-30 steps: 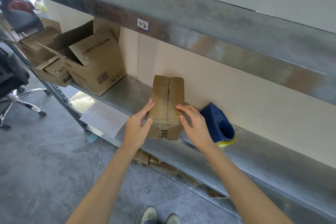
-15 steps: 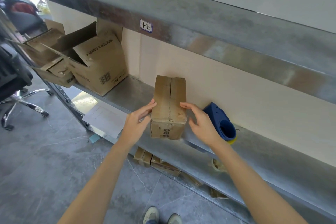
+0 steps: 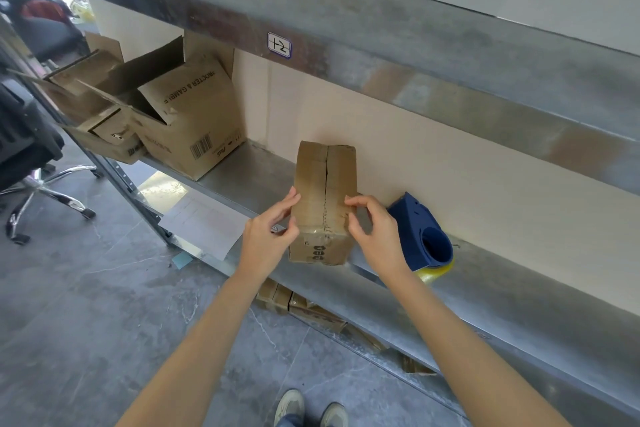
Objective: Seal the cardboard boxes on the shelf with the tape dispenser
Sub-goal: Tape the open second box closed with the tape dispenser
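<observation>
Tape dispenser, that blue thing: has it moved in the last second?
No. The tape dispenser still lies on the shelf by the back wall, just right of the small box, as before.

- A small white label (image 3: 279,45) on the upper shelf beam (image 3: 398,31) carries a handwritten mark, either "1-2" or "+2".
- The open cardboard box (image 3: 194,121) shows "ROCTER & GAMBL" upside down, plus "P&G" and a barcode.
- Dark print on the small cardboard box (image 3: 325,184) is too blurred to read.
</observation>
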`<state>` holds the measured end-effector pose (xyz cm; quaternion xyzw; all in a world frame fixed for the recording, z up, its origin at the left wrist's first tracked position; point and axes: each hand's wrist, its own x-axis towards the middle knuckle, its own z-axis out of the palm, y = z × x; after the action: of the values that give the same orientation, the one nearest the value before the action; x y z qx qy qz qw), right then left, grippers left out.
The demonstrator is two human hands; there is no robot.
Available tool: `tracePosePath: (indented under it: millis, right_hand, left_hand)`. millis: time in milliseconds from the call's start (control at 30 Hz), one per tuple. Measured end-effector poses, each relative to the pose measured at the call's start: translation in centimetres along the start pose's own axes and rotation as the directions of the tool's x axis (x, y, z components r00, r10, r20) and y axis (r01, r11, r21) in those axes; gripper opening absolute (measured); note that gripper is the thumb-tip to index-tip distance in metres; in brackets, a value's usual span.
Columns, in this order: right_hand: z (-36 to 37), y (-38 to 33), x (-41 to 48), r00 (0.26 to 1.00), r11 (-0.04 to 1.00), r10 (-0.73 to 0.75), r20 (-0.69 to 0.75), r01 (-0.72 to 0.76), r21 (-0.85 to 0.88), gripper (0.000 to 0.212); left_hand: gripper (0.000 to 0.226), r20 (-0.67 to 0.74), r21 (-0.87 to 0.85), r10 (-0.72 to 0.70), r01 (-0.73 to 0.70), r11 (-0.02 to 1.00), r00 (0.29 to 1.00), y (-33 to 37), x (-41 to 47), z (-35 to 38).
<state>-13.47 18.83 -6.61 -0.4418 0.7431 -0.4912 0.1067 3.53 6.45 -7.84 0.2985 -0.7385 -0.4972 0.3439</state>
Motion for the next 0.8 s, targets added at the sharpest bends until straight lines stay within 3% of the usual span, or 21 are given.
tracePosePath:
  millis: [67, 133, 233, 333, 800]
  right_hand:
    - [0.1, -0.4, -0.1, 1.000, 1.000, 0.017, 0.016, -0.017, -0.003, 0.025]
    - [-0.2, -0.7, -0.3, 0.996, 0.998, 0.060, 0.069, -0.061, 0.005, 0.042]
    - [-0.3, -0.6, -0.7, 0.989, 0.999, 0.030, 0.143, -0.024, -0.047, 0.063]
    - [-0.2, -0.2, -0.7, 0.990, 0.992, -0.035, 0.137, 0.051, -0.113, 0.059]
    - [0.1, -0.6, -0.2, 0.993, 0.980, -0.029, 0.113, 0.050, -0.191, 0.070]
  left_hand:
    - [0.043, 0.037, -0.002, -0.020, 0.020, 1.000, 0.999, 0.0, 0.1, -0.3]
    - [0.042, 0.109, 0.001, -0.035, 0.035, 0.999, 0.993, 0.1, 0.1, -0.8]
    - [0.062, 0.192, -0.056, -0.073, 0.085, 0.995, 0.979, 0.4, 0.3, -1.4]
    - [0.073, 0.193, -0.073, -0.066, 0.082, 0.994, 0.979, 0.5, 0.4, -1.4]
    - [0.078, 0.124, -0.094, -0.011, 0.023, 0.995, 0.992, 0.3, -0.2, -0.6]
